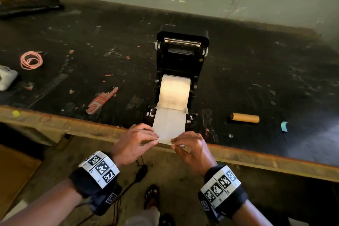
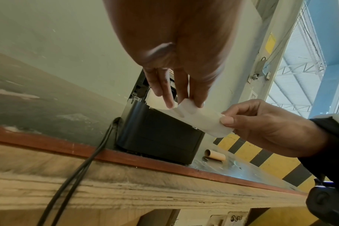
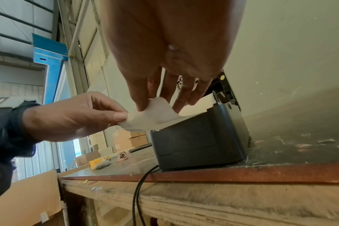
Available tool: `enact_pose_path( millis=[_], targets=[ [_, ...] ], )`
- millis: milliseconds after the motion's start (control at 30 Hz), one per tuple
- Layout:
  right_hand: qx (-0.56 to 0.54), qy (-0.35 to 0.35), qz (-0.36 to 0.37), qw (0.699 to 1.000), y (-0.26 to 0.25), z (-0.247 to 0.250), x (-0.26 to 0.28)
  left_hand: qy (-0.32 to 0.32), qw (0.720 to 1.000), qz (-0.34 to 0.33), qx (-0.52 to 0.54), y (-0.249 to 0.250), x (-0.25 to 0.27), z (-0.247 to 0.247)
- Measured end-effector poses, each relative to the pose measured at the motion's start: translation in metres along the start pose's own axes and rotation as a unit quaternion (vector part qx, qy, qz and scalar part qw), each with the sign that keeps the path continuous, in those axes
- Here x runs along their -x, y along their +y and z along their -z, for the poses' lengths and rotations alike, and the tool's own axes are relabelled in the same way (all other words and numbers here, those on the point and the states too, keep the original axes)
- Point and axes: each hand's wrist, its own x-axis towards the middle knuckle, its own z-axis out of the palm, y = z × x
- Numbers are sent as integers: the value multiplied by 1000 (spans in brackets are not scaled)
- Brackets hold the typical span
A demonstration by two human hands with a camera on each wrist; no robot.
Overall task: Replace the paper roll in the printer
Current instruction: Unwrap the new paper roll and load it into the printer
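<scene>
Label printer [image 1: 180, 64]: black, lid raised upright at the back, standing at the near edge of the tabletop [image 1: 91, 29]. Contents of the open bay: one white paper roll [image 1: 175, 91], seated between the side guides; its free end [image 1: 167, 126] is drawn forward over the front of the printer and past the tabletop edge.

Left hand [image 1: 135, 143]: fingers [image 2: 198, 97] pinched together on the left corner of the paper's free end.

Right hand [image 1: 192, 150]: thumb and fingers [image 3: 140, 100] pinched on the right corner of the same end. The paper sags slightly between the two grips.

Empty cardboard core [image 1: 244, 117]: brown tube, lying on its side on the tabletop, to the right of the printer and apart from it.

Cables [image 2: 75, 175]: two black leads, running down from the printer's side over the wooden tabletop edge.

Other items on the tabletop: coiled pink cord [image 1: 31, 60], far left; white device [image 1: 6, 78] at the left margin, partly cut off; torn red-and-white packaging [image 1: 100, 102]; blue scrap [image 1: 284, 126], far right.
</scene>
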Motion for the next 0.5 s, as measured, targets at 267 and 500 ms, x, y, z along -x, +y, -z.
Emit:
enact_pose_path(
  millis=[267, 500],
  targets=[
    [-8, -44, -28, 999, -3, 4, 3, -24, 999, 16, 18, 7, 5, -1],
    [-11, 0, -60, 998, 20, 41, -49, 20, 998, 8, 52, -9, -44, 32]
  ],
)
